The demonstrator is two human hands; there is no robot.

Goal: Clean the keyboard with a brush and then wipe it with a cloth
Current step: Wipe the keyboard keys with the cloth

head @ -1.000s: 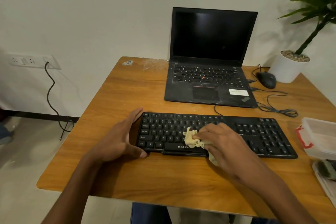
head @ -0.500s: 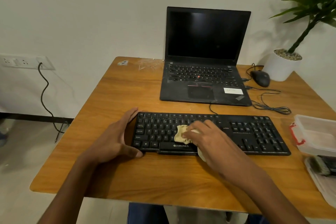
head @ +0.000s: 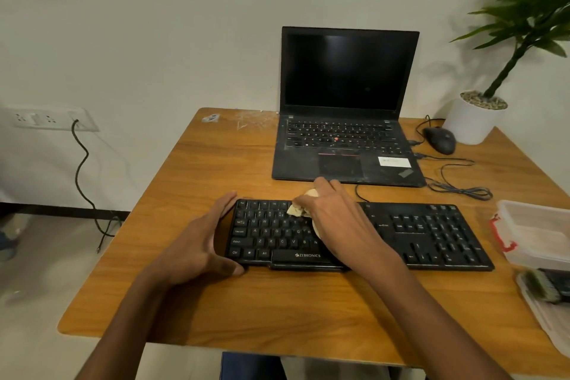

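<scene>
Dim, warm indoor light — soft shadows, edges bowed.

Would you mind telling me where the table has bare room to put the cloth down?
Bare wood lies left of the laptop, behind the keyboard, and along the near edge in front of it. The right side is crowded: mouse, cables, plastic box and brush.
</scene>
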